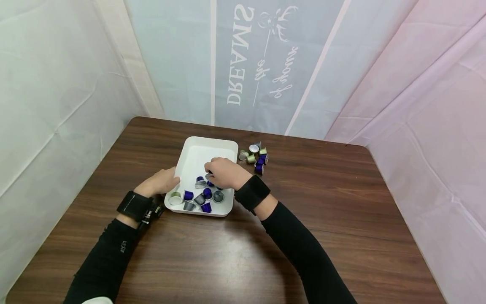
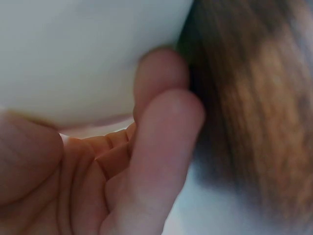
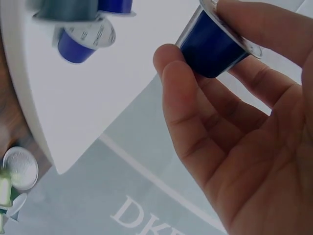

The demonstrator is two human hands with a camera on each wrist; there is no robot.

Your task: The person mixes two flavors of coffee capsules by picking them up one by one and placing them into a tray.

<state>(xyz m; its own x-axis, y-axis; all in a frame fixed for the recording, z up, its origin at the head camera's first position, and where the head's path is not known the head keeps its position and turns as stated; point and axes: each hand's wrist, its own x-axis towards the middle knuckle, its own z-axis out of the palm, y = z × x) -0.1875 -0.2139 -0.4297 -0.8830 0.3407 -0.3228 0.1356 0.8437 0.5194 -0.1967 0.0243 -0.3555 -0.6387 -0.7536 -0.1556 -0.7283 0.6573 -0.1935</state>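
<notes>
"Start at the left. What is that hand doing?"

"My left hand [image 1: 161, 181] is at the left side of the white tray [image 1: 210, 151], holding its edge, thumb and fingers drawn narrow about it."

"And in the tray?"

"Loose capsules [image 1: 187, 195], mostly blue and grey, lie in its near part. They sit on the near side of my right hand [image 1: 225, 173], which is over the tray."

"Is that one holding anything?"

"Yes, my fingers [image 3: 183, 105] pinch a dark blue capsule [image 3: 210, 46] against my thumb. It's above the tray, left of my wrist."

"How does its long axis lie?"

"Aslant, I think: silver rim by my thumb, narrow end turned away from it. Seen from my head, my hand hides most of it, so I can't give the exact angle. I'd judge that tilt matters most for moving it."

"What's farther right?"

"A pile of capsules [image 1: 251, 158], green, blue and silver, on the worktop [image 1: 341, 194], just beside the tray's right edge. It lies right and far of my pinching fingers, and my right hand is the nearer one."
</notes>
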